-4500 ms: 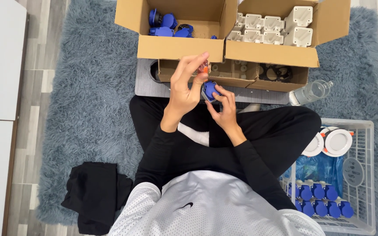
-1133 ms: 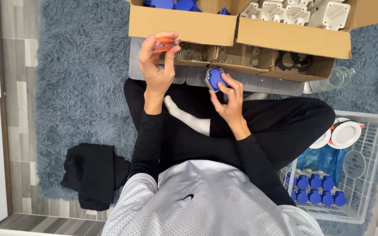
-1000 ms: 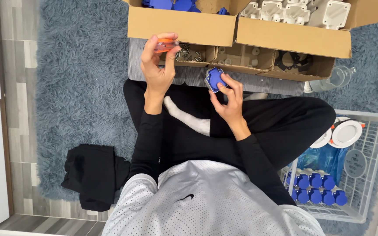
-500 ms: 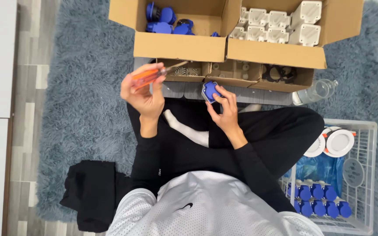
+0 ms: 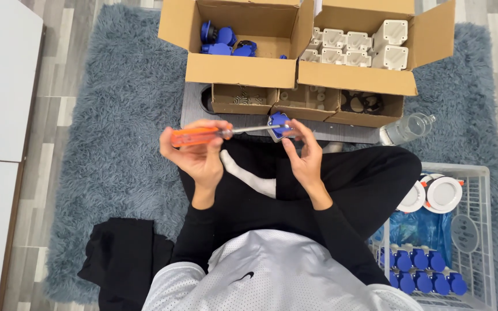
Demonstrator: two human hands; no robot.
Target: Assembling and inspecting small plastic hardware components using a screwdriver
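Note:
My left hand grips an orange-handled screwdriver held level, its metal shaft pointing right. The tip meets a small blue plastic part that my right hand holds between fingertips above my crossed legs. Both hands hover just in front of the low cardboard trays.
An open cardboard box with blue parts and another with white square parts stand at the top. Small trays of screws and rings lie below them. A clear bottle, a white wire basket with blue parts, and black cloth lie on the grey rug.
My left hand came down from the screw tray with the screwdriver, turned it level and brought its tip to the blue part. My right hand kept holding the blue part.

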